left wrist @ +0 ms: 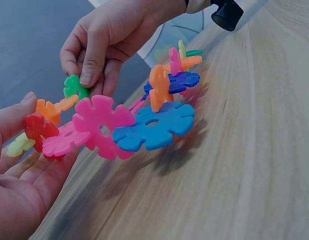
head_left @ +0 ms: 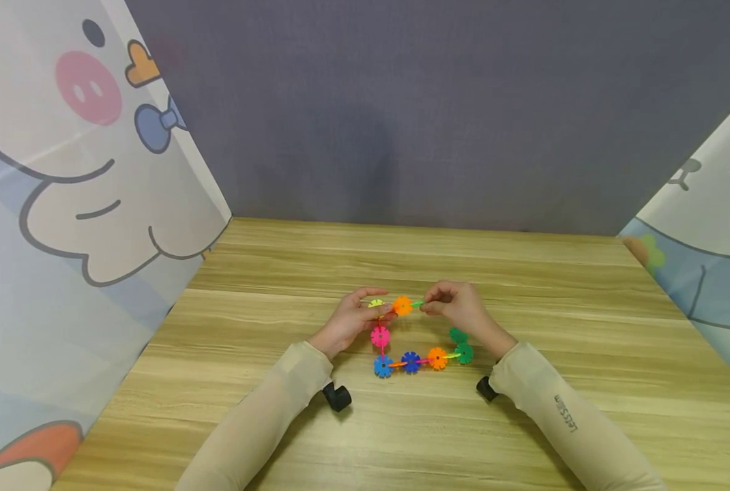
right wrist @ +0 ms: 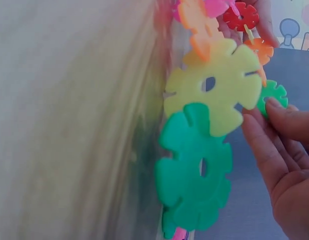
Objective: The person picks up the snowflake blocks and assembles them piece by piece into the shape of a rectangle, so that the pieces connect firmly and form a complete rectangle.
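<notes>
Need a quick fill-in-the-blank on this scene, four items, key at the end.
1. The right hand pinches a small disc that is coloured ____.
2. The sleeve with lettering is on the person's ____ arm.
3. In the head view, the corner disc at the near left of the chain is light ____.
4. The table top has a ____-grain pattern.

Missing words: green; right; blue; wood.

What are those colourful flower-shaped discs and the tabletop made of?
Discs: probably plastic, smooth and slightly glossy, judging by the even, solid colours and clean-cut slots.
Tabletop: wood or wood-look laminate with a soft sheen; streaky grain shows, but I can't tell which.
</notes>
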